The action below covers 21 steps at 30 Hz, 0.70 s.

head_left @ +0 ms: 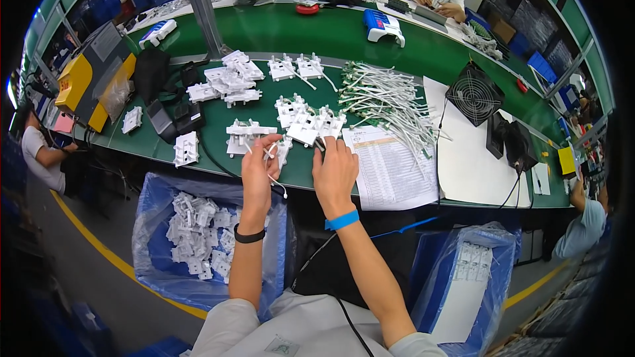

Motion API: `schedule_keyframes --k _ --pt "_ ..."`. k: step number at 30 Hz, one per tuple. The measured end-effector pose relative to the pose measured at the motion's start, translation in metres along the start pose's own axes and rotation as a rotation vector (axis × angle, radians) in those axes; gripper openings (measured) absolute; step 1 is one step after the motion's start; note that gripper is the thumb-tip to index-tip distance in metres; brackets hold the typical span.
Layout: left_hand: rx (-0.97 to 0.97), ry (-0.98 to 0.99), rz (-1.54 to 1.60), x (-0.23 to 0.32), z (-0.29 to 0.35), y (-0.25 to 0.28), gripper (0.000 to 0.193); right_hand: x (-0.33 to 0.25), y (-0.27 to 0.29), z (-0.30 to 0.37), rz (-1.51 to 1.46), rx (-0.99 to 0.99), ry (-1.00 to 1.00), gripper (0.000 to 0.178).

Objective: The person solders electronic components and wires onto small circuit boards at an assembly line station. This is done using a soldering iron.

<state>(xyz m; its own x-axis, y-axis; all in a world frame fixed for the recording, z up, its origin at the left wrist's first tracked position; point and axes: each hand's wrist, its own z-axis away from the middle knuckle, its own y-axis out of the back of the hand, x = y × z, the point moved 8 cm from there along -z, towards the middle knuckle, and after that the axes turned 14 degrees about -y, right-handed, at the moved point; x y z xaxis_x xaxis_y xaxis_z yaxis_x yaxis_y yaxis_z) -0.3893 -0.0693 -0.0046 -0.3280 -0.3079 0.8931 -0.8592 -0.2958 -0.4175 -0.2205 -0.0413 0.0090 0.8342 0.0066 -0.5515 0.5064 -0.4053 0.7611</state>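
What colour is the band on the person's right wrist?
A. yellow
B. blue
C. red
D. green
B: the right hand, reaching to the white plastic parts on the green table, has a blue wristband just below it; the left hand wears a black band instead.

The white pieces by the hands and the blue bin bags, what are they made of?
The white pieces look like hard moulded plastic: matt, with crisp edges and clips. The blue bin bags look like thin plastic film: shiny, crinkled, see-through. The left hand holds a thin white wire, probably plastic-coated.
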Motion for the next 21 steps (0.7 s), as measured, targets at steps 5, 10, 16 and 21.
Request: schedule_keyframes --k 5,10,16,21 --pt "0.024 -0.021 -0.024 0.002 0.005 0.013 0.044 -0.012 -0.005 -0.001 0.014 -0.046 0.107 0.022" --pt "-0.067 -0.025 -0.077 -0.015 0.004 0.024 0.043 -0.011 -0.012 -0.007 0.065 -0.107 0.061 0.015" --pt "-0.081 -0.076 0.035 -0.02 -0.003 0.012 0.044 0.005 -0.022 -0.013 0.095 -0.103 0.234 0.02" --pt "-0.059 -0.035 0.037 -0.015 -0.006 0.019 0.051 0.003 -0.016 -0.043 -0.086 -0.147 0.204 0.01"
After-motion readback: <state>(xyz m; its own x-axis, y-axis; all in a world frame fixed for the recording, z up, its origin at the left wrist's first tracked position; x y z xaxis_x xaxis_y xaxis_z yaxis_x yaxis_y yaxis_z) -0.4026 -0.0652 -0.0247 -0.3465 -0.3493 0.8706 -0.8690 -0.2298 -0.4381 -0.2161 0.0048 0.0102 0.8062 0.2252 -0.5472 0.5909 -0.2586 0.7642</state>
